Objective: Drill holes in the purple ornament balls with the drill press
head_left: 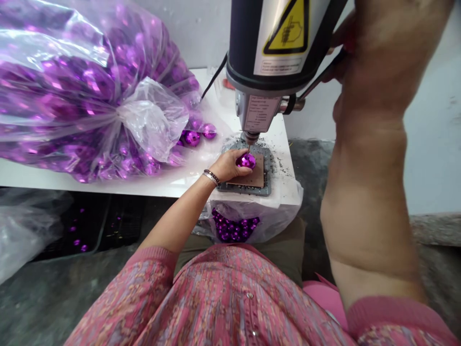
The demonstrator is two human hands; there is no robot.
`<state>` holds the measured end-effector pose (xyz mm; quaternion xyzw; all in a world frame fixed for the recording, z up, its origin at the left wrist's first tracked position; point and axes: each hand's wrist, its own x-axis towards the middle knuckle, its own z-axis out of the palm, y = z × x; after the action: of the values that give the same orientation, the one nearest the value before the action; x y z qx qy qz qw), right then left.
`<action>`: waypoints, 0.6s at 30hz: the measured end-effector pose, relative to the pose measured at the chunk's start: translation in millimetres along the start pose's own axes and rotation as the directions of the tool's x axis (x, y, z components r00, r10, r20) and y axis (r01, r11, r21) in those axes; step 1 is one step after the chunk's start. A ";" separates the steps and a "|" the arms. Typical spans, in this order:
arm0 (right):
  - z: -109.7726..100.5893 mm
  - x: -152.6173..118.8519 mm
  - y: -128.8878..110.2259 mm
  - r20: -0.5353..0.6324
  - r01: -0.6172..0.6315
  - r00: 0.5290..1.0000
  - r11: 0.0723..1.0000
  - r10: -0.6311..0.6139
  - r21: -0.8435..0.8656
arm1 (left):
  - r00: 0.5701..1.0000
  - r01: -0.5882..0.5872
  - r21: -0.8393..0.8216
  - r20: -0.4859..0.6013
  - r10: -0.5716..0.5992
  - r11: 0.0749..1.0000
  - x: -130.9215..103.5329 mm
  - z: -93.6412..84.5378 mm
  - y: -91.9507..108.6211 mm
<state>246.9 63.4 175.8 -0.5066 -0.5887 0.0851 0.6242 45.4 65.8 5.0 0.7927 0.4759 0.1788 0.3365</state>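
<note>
My left hand (227,166) grips a shiny purple mirror ball (247,162) between thumb and fingers, with a beaded bracelet at the wrist. The ball rests over a brown board (254,179) on the grey base (266,192) of a bench drill press (264,113). Straight above the ball is the drill chuck (251,137); its bit points down at the ball's top, and I cannot tell whether they touch. Raised at the upper right, my right hand (341,43) is closed around the drill press lever (319,81), partly hidden by my forearm.
A large tied clear bag (90,96) of purple balls covers the table's (162,188) left side, with a few loose balls (192,138) beside it. Dark shavings lie around the base. An open plastic bag (236,226) of balls hangs at the front edge above my lap.
</note>
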 end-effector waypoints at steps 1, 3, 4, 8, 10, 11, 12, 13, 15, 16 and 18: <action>-0.9 -10.6 -5.0 -0.016 0.021 1.000 1.000 -0.021 -0.008 | 1.000 -0.004 -0.010 -0.006 0.004 1.000 -0.3 1.4 -1.4; -3.8 -33.4 -9.2 -0.046 0.093 0.994 0.995 -0.094 -0.032 | 1.000 -0.011 -0.035 -0.022 0.010 0.999 -0.6 4.1 -4.3; -5.6 -45.3 -8.2 -0.045 0.134 0.990 0.990 -0.136 -0.044 | 1.000 -0.014 -0.048 -0.029 0.012 0.999 -0.6 5.2 -5.6; -11.1 -87.7 10.8 -0.112 0.250 0.958 0.959 -0.265 -0.137 | 0.999 -0.016 -0.082 -0.036 0.013 0.996 0.5 8.3 -10.1; -11.0 -101.2 22.4 -0.136 0.301 0.936 0.939 -0.325 -0.168 | 0.999 -0.018 -0.088 -0.030 0.015 0.996 0.9 8.9 -11.4; -10.4 -105.6 27.1 -0.148 0.314 0.929 0.934 -0.340 -0.173 | 0.999 -0.020 -0.088 -0.029 0.018 0.996 1.0 9.1 -11.7; -9.6 -108.9 30.8 -0.156 0.318 0.925 0.932 -0.345 -0.177 | 0.999 -0.024 -0.084 -0.031 0.022 0.996 1.1 9.2 -11.9; -8.7 -111.2 33.5 -0.164 0.317 0.923 0.930 -0.347 -0.185 | 0.999 -0.029 -0.074 -0.037 0.027 0.997 1.2 9.2 -11.9; -7.2 -113.9 37.3 -0.171 0.308 0.924 0.930 -0.343 -0.202 | 0.998 -0.037 -0.046 -0.052 0.035 0.998 1.1 9.1 -11.1; -6.5 -114.9 39.1 -0.173 0.304 0.924 0.929 -0.341 -0.209 | 0.998 -0.036 -0.028 -0.053 0.035 0.999 0.9 8.9 -10.4; -4.9 -116.7 43.7 -0.182 0.299 0.923 0.929 -0.339 -0.216 | 0.999 -0.031 -0.001 -0.042 0.030 1.000 0.1 8.3 -8.5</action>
<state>238.3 -0.5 69.0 -0.4653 -0.5973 -0.1286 0.6404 45.0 65.6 -6.9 0.7956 0.4705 0.2009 0.3245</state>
